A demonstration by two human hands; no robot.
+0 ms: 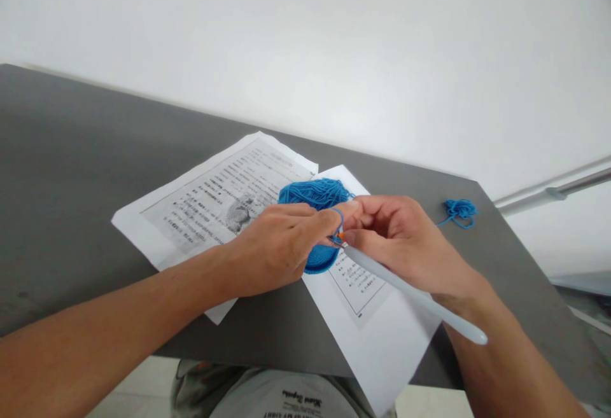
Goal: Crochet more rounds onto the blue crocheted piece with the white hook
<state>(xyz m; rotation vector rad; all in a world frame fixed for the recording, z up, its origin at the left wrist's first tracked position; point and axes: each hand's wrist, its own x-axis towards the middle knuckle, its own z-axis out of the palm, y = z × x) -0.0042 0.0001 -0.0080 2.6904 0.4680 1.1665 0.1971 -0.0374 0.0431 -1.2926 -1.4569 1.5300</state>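
My left hand [281, 243] is closed around a piece of blue crochet work [322, 260], whose rounded lower edge shows beneath the fingers. A crochet hook [415, 291] with a pale grey handle has its metal end at the work, and its handle slants down to the right, in front of my right palm and wrist. My right hand [401, 236] pinches close to the left fingertips; what its fingers hold is hidden. By the right thumb tip shows a small orange bit [340, 236]. A loop of blue yarn stands up at the left fingers. Behind the hands is a blue yarn bundle [317, 192].
Two printed sheets lie on the dark grey table [86, 151]: a left sheet [200, 192] with a picture and a right sheet [377, 348] overhanging the front edge. A small blue yarn tangle [459, 212] sits near the right edge. A white wall [286, 42] stands behind.
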